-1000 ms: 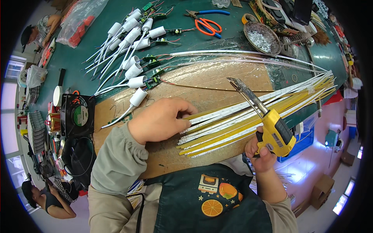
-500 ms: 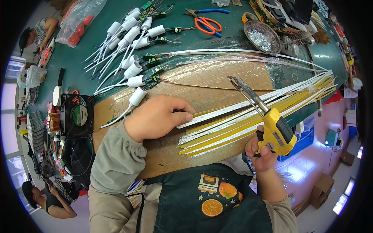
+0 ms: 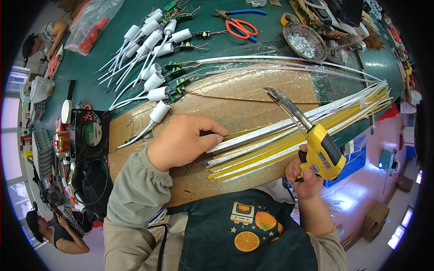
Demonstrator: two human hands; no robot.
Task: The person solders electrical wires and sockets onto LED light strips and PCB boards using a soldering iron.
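My left hand (image 3: 187,141) is closed, thumb and fingers pinching the near end of a white LED strip (image 3: 253,131). Part of the grip is hidden under the fingers. Beside it lies a fanned bundle of yellow and white LED strips (image 3: 266,158), stretching to the right. My right hand (image 3: 307,178) is wrapped around the handle of a yellow soldering gun (image 3: 324,151). The gun's dark tip points up and left, above the strips. A white lamp cap (image 3: 160,112) with a white cable lies just beyond my left wrist.
A brown board (image 3: 253,86) lies on the green table. Several white lamp caps (image 3: 151,40) with circuit boards stand in a cluster at the far left. Pliers (image 3: 226,15), orange-handled scissors (image 3: 242,30), a round dish (image 3: 305,41) and a black fan (image 3: 91,133) surround the work area. Other people sit at left.
My left hand has shifted slightly, its thumb lower, and the strip's end has moved a little toward me. The soldering gun has stayed nearly still.
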